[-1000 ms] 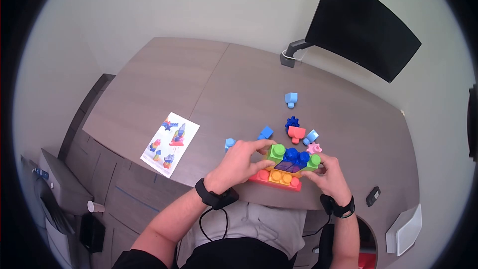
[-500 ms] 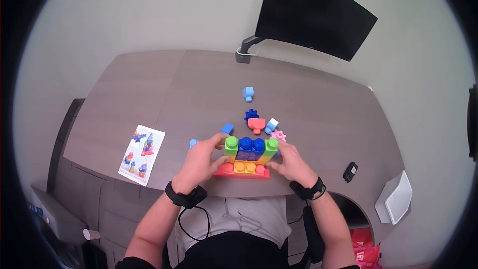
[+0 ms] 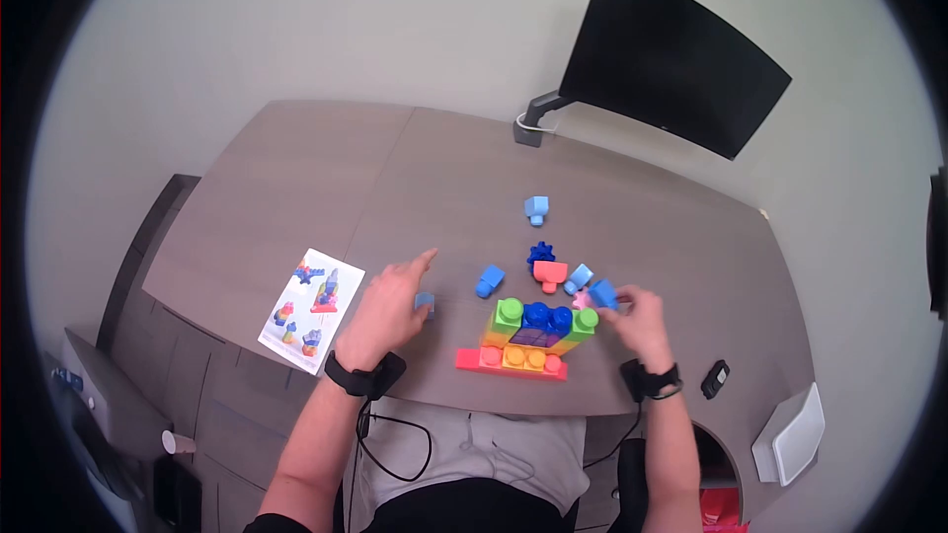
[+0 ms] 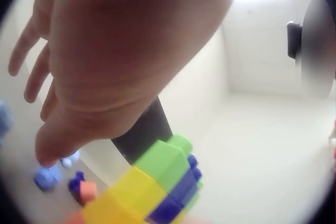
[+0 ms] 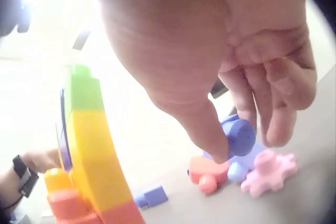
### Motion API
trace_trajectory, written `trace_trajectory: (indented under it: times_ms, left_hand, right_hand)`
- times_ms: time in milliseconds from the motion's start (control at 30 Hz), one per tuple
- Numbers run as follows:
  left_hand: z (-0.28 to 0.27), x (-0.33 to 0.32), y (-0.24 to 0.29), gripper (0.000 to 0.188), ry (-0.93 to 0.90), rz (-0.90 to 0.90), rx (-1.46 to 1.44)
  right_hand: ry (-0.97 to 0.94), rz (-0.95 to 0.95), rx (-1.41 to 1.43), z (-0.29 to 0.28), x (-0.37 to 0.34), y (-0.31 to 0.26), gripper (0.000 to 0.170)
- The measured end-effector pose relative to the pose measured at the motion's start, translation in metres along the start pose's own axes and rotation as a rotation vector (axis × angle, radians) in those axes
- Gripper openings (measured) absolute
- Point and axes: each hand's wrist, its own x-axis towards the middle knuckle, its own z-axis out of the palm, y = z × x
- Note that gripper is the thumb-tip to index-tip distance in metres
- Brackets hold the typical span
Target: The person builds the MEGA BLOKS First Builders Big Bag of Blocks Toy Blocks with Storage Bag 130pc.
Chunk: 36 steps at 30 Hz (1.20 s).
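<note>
In the head view a built block structure (image 3: 533,341) stands near the table's front edge, red at the base, yellow above, green and blue on top. To its right my right hand (image 3: 642,326) pinches a blue block (image 3: 601,295); the right wrist view shows thumb and fingers around that blue block (image 5: 239,137). My left hand (image 3: 385,306) is over the table left of the structure, fingers extended, holding nothing. A light blue block (image 3: 425,304) lies beside it, partly hidden. In the left wrist view the structure (image 4: 142,187) is below the left hand (image 4: 121,50).
Behind the structure lie a blue block (image 3: 490,280), a dark blue gear (image 3: 540,254), a red block (image 3: 550,275), light blue blocks (image 3: 536,209) and a pink gear (image 3: 581,300). A picture sheet (image 3: 312,311) lies left, a black device (image 3: 715,379) right, a monitor (image 3: 676,59) behind.
Both hands have let go of the structure. The left moved left, away from it; the right moved off its right side and took hold of a blue block. The head view has shifted.
</note>
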Motion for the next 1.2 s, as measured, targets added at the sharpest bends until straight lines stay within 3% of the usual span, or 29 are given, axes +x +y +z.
trace_trajectory:
  times_ms: [67,167,267,367,467,567,733,833,900,967,1067,1200]
  left_hand:
    - [0.002,0.005,0.000,0.072,0.055,0.038,0.052]
    - [0.019,0.005,0.010,0.072,-0.097,0.091,0.204]
    - [0.028,0.033,0.019,0.070,-0.244,0.052,0.176]
    - [0.070,0.069,-0.001,0.067,-0.194,0.240,0.417]
    - [0.086,0.098,0.000,0.065,-0.326,0.361,0.451]
    - [0.075,0.111,0.021,0.060,-0.420,0.270,0.461]
    - [0.076,0.109,0.024,0.053,-0.316,0.160,0.509]
    - [0.099,0.113,-0.011,0.037,-0.147,0.148,0.430]
    - [0.085,0.114,-0.019,0.030,-0.015,0.172,0.324]
    - [0.039,0.109,0.013,0.029,0.083,0.211,0.187]
    - [-0.030,0.096,0.075,0.033,0.067,0.154,-0.068]
    - [-0.074,0.069,0.133,0.034,-0.084,0.301,-0.141]
  right_hand:
    - [0.031,0.010,0.084,-0.022,0.009,-0.011,0.041]
    - [0.053,-0.019,0.161,-0.057,0.012,-0.042,0.041]
    - [-0.007,-0.043,0.253,-0.088,0.002,-0.089,0.038]
    - [-0.100,-0.225,0.313,-0.098,-0.009,-0.120,0.036]
    - [-0.103,-0.426,0.325,-0.095,-0.013,-0.137,0.035]
    - [-0.098,-0.454,0.293,-0.094,-0.013,-0.148,0.033]
    - [-0.098,-0.520,0.021,-0.062,-0.020,-0.144,0.037]
    - [-0.280,-0.367,0.058,-0.071,-0.021,-0.144,0.041]
    - [-0.272,-0.388,0.051,-0.075,-0.021,-0.141,0.043]
    - [-0.170,-0.465,0.069,-0.060,-0.026,-0.124,0.045]
    - [-0.176,-0.448,0.074,-0.055,-0.029,-0.116,0.046]
    - [-0.217,-0.429,0.094,-0.061,-0.030,-0.117,0.046]
